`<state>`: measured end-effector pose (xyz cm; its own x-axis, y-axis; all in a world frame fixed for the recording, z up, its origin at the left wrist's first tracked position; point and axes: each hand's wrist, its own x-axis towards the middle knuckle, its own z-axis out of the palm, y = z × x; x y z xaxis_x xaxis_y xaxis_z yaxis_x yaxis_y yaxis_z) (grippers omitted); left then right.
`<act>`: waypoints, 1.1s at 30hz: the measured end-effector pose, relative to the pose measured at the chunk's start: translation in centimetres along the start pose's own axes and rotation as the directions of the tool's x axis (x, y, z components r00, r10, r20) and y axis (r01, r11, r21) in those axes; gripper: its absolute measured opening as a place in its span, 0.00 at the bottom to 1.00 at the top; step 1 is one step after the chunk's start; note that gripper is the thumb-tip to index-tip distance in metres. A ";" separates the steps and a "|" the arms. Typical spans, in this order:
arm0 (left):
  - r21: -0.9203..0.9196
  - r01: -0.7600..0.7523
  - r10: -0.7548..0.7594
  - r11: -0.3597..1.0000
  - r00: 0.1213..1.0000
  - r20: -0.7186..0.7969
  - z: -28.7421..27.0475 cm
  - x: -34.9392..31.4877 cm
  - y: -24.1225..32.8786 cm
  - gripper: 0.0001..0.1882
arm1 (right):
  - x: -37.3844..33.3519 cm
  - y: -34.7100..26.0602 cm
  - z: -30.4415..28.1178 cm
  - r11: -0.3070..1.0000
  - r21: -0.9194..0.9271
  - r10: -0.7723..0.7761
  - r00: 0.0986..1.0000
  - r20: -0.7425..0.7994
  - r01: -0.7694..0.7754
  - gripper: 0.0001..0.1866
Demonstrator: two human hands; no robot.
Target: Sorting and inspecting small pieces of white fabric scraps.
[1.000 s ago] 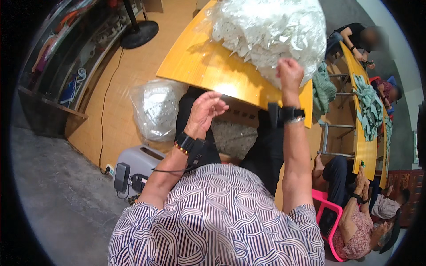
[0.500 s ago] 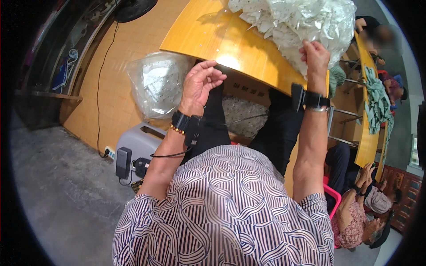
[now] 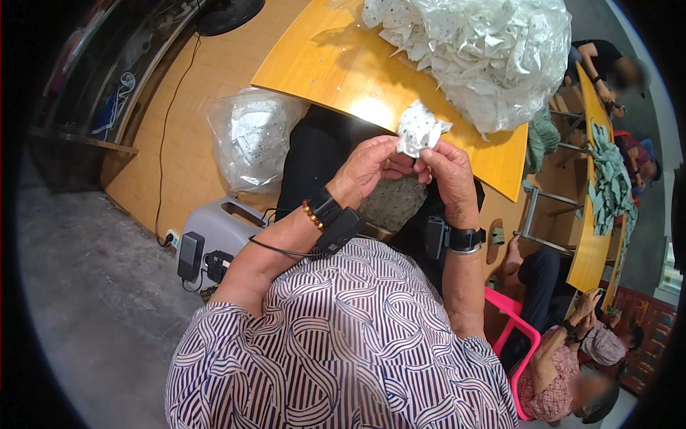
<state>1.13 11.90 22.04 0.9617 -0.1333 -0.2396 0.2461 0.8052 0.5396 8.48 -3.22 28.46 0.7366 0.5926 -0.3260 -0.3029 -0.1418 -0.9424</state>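
Just past the table's front edge, a small white fabric piece with dark specks [image 3: 418,130] is held up between my hands. My left hand [image 3: 376,161] pinches its lower left side, fingers curled under. On the lower right, my right hand [image 3: 449,166] grips it with thumb and fingers. Beyond them a big clear plastic bag [image 3: 493,64] full of similar speckled white pieces lies on the yellow wooden table [image 3: 321,68]. Below, between my legs, a container of greyish speckled bits [image 3: 395,204] shows partly.
Left of my legs stands a clear bag with white speckled contents [image 3: 256,139]. A grey box-shaped device [image 3: 229,218] with a cable sits on the floor. At right, several people work along another table [image 3: 589,214] bearing green cloth [image 3: 606,179]. A pink chair [image 3: 525,332] is beside me.
My right hand has come back from the plastic bag toward my left hand. Both now hold the speckled white fabric piece, which was not visible before.
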 end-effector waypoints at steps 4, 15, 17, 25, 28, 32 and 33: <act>-0.310 0.122 -0.098 0.943 0.991 0.093 -1.3 0.8 -1.2 0.24 | -1.5 2.2 -0.9 0.997 0.018 0.079 0.990 0.119 -0.082 0.09; -0.212 -0.061 0.047 0.975 0.996 -0.072 -1.9 1.0 -1.2 0.15 | -2.8 6.1 -1.1 0.997 -0.064 0.059 0.988 0.141 -0.050 0.21; -0.161 -0.043 0.033 0.986 0.997 -0.065 -2.5 0.8 -1.3 0.17 | -2.0 6.5 -1.4 0.992 0.059 0.107 0.987 0.120 -0.115 0.28; -0.169 -0.026 0.007 0.985 0.993 -0.114 -2.9 0.4 -1.1 0.17 | 0.2 8.0 -1.7 0.956 0.292 0.050 0.998 -0.042 -0.036 0.11; -0.255 -0.047 0.012 0.966 0.990 -0.138 -3.1 0.4 -1.2 0.17 | 0.4 7.5 -1.2 0.904 0.427 0.003 1.000 0.009 -0.007 0.15; -0.278 -0.077 0.035 0.958 0.988 -0.153 -3.1 0.3 -1.9 0.18 | -0.5 6.6 0.7 0.822 0.568 0.022 0.999 0.031 -0.036 0.24; -0.294 -0.084 0.037 0.952 0.986 -0.161 -3.0 0.4 -1.9 0.19 | -0.7 7.0 0.6 0.822 0.569 0.020 0.999 0.029 -0.033 0.24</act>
<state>0.72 12.05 18.45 0.9381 -0.0086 -0.3462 0.1180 0.9478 0.2962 5.48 -4.12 22.13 0.7123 0.6126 -0.3425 -0.6173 0.3146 -0.7211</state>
